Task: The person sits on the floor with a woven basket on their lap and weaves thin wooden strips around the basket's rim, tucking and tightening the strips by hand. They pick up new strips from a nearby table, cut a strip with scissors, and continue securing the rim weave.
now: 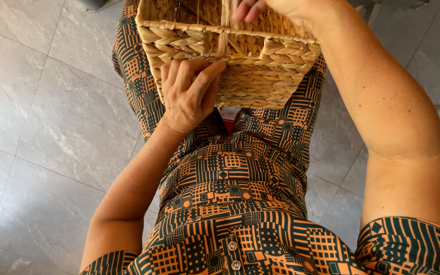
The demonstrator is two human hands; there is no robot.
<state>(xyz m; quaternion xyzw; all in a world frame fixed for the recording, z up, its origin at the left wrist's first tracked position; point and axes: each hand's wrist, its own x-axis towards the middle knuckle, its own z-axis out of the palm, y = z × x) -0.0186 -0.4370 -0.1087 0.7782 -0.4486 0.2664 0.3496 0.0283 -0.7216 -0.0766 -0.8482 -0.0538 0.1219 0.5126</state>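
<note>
**Woven basket steadied on the lap from two sides**

A rectangular woven basket (240,56) of pale braided fibre is rested on the lap, its near wall turned toward the body and its open top tipped slightly to the camera. It appears to be propped on the thighs so that the weight is carried there, leaving the hands free to steady and work rather than to lift.

The left hand (189,94) is laid against the near wall just under the braided rim, fingers curled and the thumb pressed toward a vertical fibre strip (223,30) that runs over the rim. The hand is half closed; the wall seems to be braced or pinched, not gripped around.

The right hand (260,7) is brought over the rim from above, at the top edge of the view. Its fingers are bent near the upper end of the same strip, but whether the strip is actually held cannot be told, since most of the hand is cut off.

The lap is covered by a patterned dress (230,193) in orange and dark green. Grey floor tiles (42,117) are seen on both sides.
</note>
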